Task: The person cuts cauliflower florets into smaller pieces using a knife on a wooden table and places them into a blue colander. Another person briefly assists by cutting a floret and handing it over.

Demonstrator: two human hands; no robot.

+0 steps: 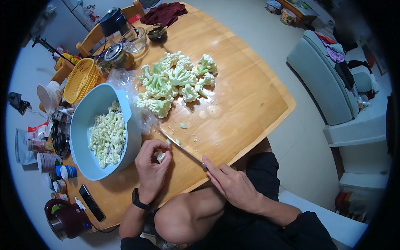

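My left hand (153,165), with a black band on its wrist, curls around a small cauliflower piece (160,157) over the wooden table (237,125). My right hand (231,184) grips the handle of a kitchen knife (182,148), its blade pointing up and left across the tabletop, with its tip near a clear plastic bag (145,117). A light blue plastic basin (134,134) left of my left hand holds many small cauliflower florets (107,137). Beyond the knife lies a pile of larger cauliflower chunks (178,78). Small crumbs and a pale green scrap (183,125) are scattered nearby.
Behind the basin are a yellow plastic basket (81,80), a glass teapot (117,56) and a dark bowl (157,33). A maroon cloth (164,14) lies at the far edge. At the left are jars, a phone (92,203) and a dark electric kettle (70,220).
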